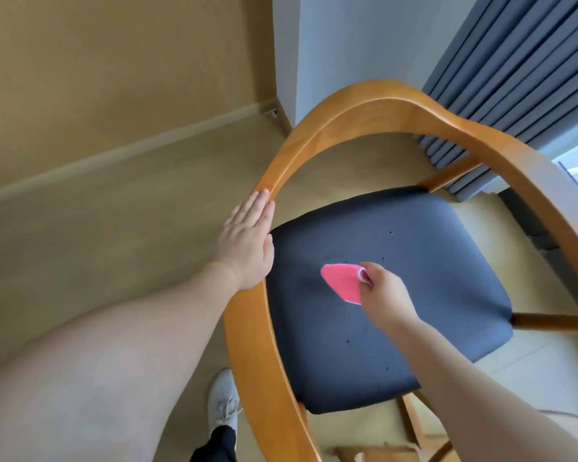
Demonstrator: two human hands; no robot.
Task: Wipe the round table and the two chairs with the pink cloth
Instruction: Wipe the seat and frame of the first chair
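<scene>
A wooden chair with a curved orange-brown backrest rail and a dark blue-grey padded seat fills the middle of the head view. My left hand rests flat on the rail's left side, fingers straight and together. My right hand pinches the pink cloth, which lies against the middle of the seat. Small dark specks dot the seat around the cloth. The round table and a second chair are out of sight.
A beige floor and beige wall lie to the left. Grey-blue pleated curtains hang behind the chair at upper right. My grey sneaker stands by the chair's left side. Chair legs show at the bottom.
</scene>
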